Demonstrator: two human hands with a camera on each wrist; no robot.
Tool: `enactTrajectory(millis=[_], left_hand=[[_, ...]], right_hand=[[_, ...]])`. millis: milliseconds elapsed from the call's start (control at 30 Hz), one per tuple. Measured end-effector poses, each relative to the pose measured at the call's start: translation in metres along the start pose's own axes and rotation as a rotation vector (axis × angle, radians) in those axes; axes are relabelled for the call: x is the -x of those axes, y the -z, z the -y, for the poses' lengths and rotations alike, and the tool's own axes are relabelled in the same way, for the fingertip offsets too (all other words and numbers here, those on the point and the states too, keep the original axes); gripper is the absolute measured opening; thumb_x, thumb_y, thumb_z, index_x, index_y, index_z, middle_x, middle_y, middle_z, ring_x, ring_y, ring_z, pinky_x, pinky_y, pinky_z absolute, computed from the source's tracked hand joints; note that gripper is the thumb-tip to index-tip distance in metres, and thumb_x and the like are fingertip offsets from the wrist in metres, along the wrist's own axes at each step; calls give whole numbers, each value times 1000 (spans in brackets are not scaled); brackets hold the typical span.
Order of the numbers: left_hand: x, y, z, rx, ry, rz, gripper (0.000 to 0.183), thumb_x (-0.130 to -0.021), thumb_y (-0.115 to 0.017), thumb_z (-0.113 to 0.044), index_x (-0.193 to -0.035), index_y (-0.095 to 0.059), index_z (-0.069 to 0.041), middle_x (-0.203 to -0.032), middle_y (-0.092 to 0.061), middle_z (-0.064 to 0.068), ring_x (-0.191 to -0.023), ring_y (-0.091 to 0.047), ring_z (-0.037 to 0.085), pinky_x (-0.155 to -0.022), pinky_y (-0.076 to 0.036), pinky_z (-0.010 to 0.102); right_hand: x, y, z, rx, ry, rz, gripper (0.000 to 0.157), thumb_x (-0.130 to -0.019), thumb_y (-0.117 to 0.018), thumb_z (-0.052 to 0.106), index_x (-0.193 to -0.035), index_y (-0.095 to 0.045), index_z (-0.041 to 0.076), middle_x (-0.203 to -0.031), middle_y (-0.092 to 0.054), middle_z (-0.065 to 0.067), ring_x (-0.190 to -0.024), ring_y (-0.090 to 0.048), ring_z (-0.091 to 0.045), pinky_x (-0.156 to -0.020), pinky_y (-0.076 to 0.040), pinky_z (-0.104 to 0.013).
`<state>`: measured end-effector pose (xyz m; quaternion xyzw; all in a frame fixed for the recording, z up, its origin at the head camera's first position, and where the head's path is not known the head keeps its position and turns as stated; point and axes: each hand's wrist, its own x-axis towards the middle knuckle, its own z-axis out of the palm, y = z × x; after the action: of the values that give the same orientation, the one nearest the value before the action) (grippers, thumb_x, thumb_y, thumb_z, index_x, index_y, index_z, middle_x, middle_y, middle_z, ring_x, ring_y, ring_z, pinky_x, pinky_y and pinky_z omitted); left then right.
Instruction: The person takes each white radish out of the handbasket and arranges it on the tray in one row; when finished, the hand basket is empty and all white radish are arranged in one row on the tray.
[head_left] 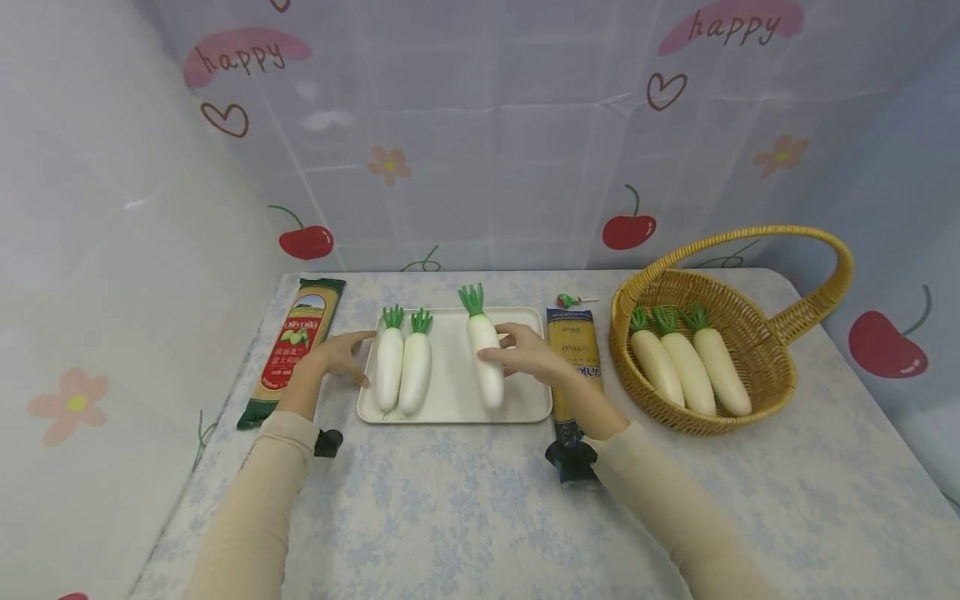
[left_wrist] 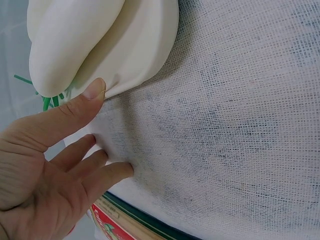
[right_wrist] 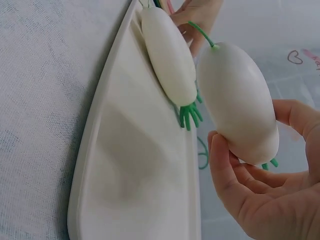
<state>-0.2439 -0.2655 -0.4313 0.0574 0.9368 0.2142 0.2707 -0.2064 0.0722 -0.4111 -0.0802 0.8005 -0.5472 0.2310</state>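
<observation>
My right hand (head_left: 528, 352) grips a white radish (head_left: 486, 367) with green leaves, its thumb on one side and fingers on the other. In the right wrist view that held radish (right_wrist: 237, 100) hangs above the white tray (right_wrist: 107, 165). Two more white radishes (head_left: 388, 368) (head_left: 416, 373) lie side by side at the left of the tray (head_left: 453, 396). At the tray's left edge is my left hand (head_left: 337, 358), holding nothing. Its fingers (left_wrist: 110, 177) are spread over the tablecloth, with the thumb near the tray rim in the left wrist view.
A red-labelled pasta packet (head_left: 296, 346) lies on the left, partly behind the left hand. Another pasta packet (head_left: 573, 333) lies right of the tray, under the right forearm, below a lollipop (head_left: 570, 300). On the right, a handled wicker basket (head_left: 780, 379) holds three white radishes (head_left: 690, 371).
</observation>
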Motion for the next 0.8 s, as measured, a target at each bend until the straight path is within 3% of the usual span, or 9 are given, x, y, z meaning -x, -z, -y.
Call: enactTrajectory(millis=[367,800], left_hand=[[1,0,0,10,12,5,98,-71,-82,-18,-149,-24,-6,-145,-30,31,-133,-29,46,-104,-34,57],[1,1,-3,5,14,10,98,-70,-82,-19,-149,-24,-4,-146,-29,31,-134,-28,46,-105,-33,57]], right_hand=[[-25,-27,-2,-11,-52,-14,66,-85,-68,22,-139,-39,-2,-114,-57,-21,-96,-62,-29,-75,-57,-38],[-37,-49,-6,-58,-87,-50,63,-84,-68,21,-136,-42,-5,-111,-60,-22,-92,-64,-29,-73,-58,-35]])
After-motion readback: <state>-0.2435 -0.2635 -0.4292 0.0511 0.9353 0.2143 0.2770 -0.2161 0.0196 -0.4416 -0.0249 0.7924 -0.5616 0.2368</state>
